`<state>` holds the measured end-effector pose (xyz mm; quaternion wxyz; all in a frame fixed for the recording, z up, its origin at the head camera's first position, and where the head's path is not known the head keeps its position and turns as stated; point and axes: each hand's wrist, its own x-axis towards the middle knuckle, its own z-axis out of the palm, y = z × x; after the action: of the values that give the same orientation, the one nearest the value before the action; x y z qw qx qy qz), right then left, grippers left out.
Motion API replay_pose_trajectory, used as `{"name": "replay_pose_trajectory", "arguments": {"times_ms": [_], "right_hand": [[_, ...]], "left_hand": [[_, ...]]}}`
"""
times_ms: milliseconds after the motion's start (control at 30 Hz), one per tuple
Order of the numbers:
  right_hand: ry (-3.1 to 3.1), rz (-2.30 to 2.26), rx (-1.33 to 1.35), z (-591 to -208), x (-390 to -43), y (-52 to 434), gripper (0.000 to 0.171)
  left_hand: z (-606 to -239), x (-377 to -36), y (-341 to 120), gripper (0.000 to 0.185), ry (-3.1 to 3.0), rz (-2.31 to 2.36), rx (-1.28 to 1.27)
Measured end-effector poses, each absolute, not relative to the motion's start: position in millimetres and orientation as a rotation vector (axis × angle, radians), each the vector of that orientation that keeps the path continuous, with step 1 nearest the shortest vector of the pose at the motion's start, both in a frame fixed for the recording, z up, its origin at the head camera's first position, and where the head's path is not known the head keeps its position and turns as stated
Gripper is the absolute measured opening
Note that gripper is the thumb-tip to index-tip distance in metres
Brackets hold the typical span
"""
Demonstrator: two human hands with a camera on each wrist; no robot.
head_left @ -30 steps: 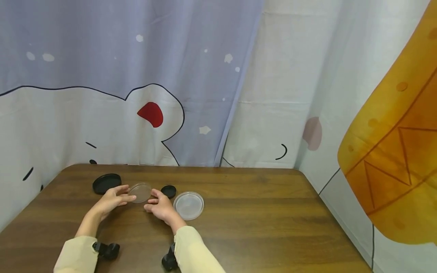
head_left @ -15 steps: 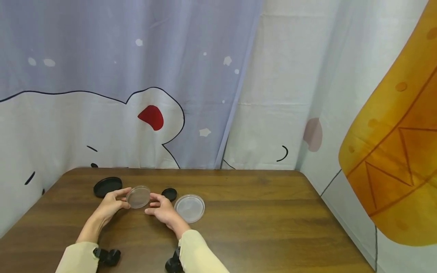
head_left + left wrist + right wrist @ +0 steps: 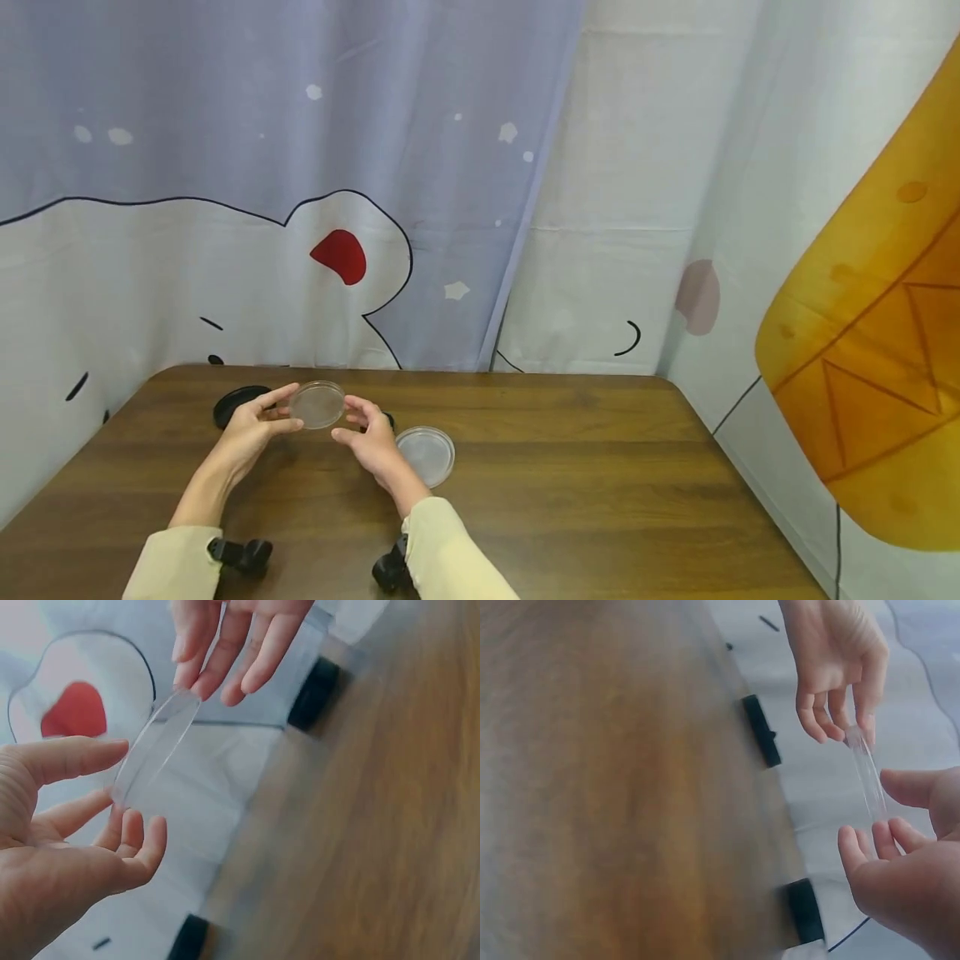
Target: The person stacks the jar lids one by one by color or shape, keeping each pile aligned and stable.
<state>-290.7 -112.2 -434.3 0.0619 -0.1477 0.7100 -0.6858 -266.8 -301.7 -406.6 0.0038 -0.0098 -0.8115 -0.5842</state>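
Note:
A small clear round dish hangs in the air above the brown table, held between both hands. My left hand pinches its left rim, thumb above and fingers below. My right hand holds the opposite rim with its fingertips. The left wrist view shows the dish edge-on, between my left hand and the right fingers. The right wrist view has it between my right hand and the left fingers.
A second clear dish lies on the table just right of my right hand. A large black lid lies behind my left hand, and a small black lid is mostly hidden behind the right. A printed curtain closes off the table's far edge.
Both hands have raised the clear dish higher above the table and slightly away from me. The dish on the table and the black lids have stayed put.

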Motion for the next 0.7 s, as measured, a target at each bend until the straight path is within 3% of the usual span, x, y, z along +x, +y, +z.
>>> {"name": "replay_pose_trajectory", "arguments": {"times_ms": [200,700], "right_hand": [[2.131,-2.200,-0.520,-418.1,-293.7,-99.9,0.049],[2.273,-2.105,-0.682,-373.7,-273.8,-11.4,0.051]], "left_hand": [[-389.3,-260.4,-280.2,0.074,-2.452,-1.815,-0.036],[-372.0,-245.4,-199.9,0.065,-2.243,-2.006,-0.196]]}}
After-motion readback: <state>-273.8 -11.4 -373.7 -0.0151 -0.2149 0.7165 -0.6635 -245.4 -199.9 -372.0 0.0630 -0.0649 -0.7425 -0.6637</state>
